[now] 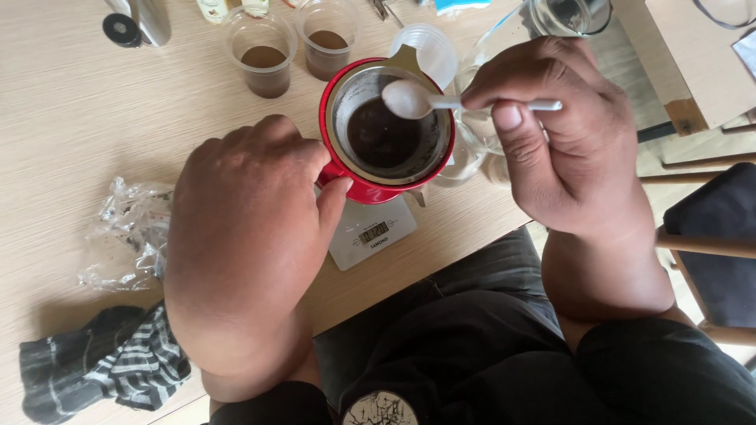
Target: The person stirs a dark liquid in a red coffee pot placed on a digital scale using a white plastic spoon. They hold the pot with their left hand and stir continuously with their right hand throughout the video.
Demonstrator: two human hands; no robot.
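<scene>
Pale wood table (87, 118). Left hand (244, 228) gripping red dripper (346, 169) on scale (370, 236); right hand (559, 134) pinching white spoon (417, 100), stirring the grounds. Next: gentle, level strokes.

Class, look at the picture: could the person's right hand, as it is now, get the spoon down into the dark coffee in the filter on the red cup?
Probably yes. The right hand holds the white spoon with its bowl just above the filter, whose top is open. The left hand grips the red cup from the side, not over the opening.
</scene>
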